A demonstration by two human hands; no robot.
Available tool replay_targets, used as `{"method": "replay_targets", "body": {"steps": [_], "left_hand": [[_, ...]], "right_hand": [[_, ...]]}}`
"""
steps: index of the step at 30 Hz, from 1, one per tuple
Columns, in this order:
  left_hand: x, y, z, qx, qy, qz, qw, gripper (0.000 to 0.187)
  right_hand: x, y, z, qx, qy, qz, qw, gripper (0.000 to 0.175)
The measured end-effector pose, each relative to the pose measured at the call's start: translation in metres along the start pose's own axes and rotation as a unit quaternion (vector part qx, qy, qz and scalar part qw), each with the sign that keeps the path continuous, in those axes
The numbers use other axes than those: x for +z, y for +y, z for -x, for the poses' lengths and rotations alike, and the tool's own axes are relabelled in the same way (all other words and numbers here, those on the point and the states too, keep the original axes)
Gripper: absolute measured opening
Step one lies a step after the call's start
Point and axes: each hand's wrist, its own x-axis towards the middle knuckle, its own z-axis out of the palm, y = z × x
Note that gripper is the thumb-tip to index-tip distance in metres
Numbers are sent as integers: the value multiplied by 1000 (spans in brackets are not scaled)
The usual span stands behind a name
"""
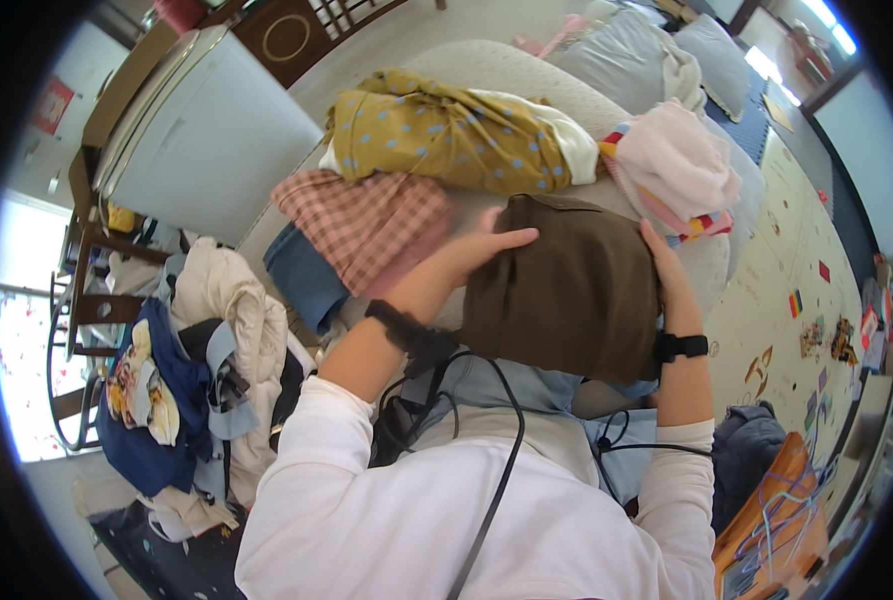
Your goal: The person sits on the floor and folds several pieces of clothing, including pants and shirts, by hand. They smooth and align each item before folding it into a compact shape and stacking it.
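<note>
A folded dark brown garment is held upright just above my lap, between both hands. My left hand grips its upper left edge, the thumb lying over the front. On the opposite side my right hand presses against the garment's edge, with most of its fingers hidden behind. Left of it lies a pink-and-brown checked cloth, partly on top of folded blue fabric. Beyond the brown garment rests a mustard bundle with blue dots. Folded pale pink clothing with striped trim sits at the far right.
Clothes, including a cream padded jacket and navy fabric, are heaped at left. A white cabinet-like appliance stands behind. Grey pillows lie at the back. Several hangers are at lower right. Black cables cross my body.
</note>
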Motion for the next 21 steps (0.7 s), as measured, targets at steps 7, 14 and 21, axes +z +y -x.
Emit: {"method": "replay_targets", "body": {"steps": [7,14,21], "left_hand": [[12,9,27,58,-17,80,995,75],[9,28,59,59,-81,125,987,59],[-42,57,148,270,132,66,951,49]], "right_hand": [[7,-24,9,-61,10,-12,998,40],[25,-58,12,-107,-47,94,989,31],[55,-130,-19,-229,-82,174,954,42]]}}
